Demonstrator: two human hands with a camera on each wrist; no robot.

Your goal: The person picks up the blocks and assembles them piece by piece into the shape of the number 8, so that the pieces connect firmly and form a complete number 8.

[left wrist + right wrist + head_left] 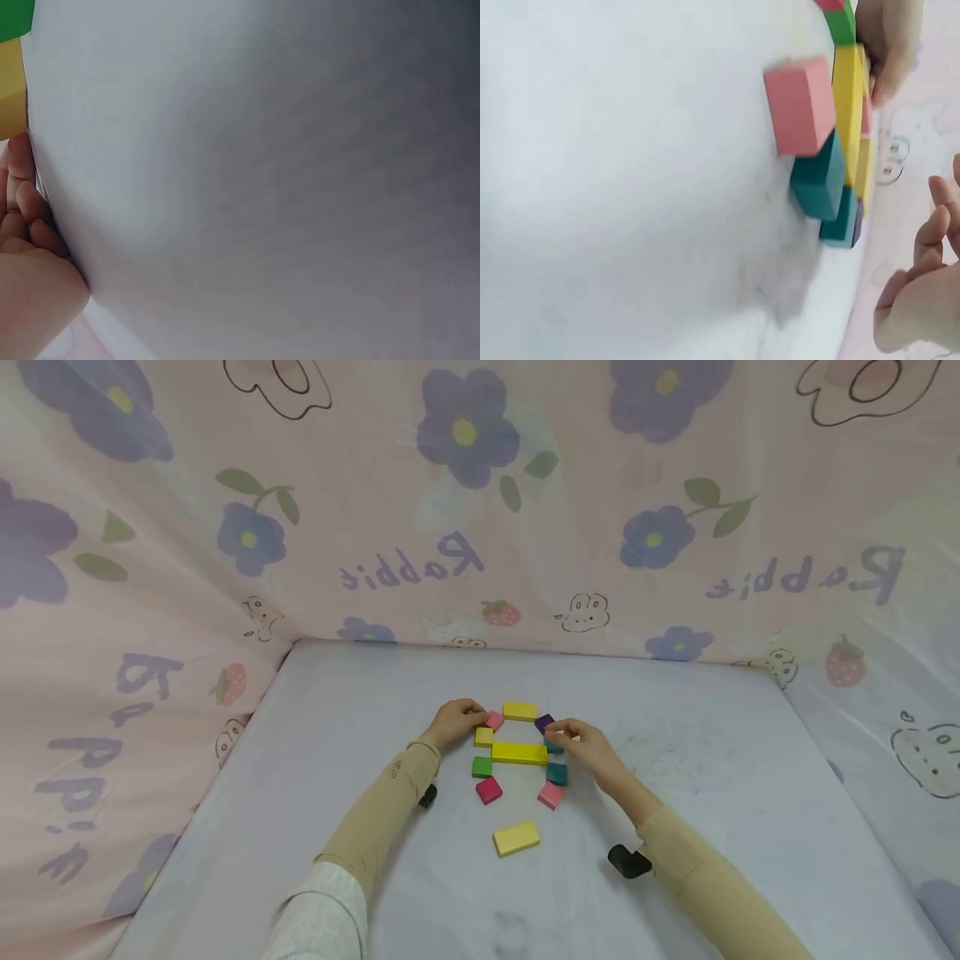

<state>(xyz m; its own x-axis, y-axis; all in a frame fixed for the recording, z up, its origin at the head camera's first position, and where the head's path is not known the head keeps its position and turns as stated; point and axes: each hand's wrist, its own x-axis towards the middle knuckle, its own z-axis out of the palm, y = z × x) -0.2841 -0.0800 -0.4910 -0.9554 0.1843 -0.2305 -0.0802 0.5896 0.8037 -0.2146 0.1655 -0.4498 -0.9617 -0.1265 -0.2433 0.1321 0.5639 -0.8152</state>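
Note:
My left hand [456,723] has its fingertips on a small pink block [494,720] at the upper left of a block figure. In the left wrist view, the curled fingers of the left hand [26,199] lie beside a yellow block [11,90]. My right hand [588,747] hovers by a teal block [554,745] and a dark purple block [545,723]. In the right wrist view this right hand [930,285] is raised apart from the blocks, its fingers loosely bent around nothing. A long yellow block [519,753] spans the figure's middle.
A yellow block [520,711] tops the figure. Lower down are a green block [482,767], a crimson block [489,790], another teal block [557,774] and another pink block [551,795]. Nearer me lies a separate yellow block [516,839]. Patterned cloth [525,527] walls the white table [697,793].

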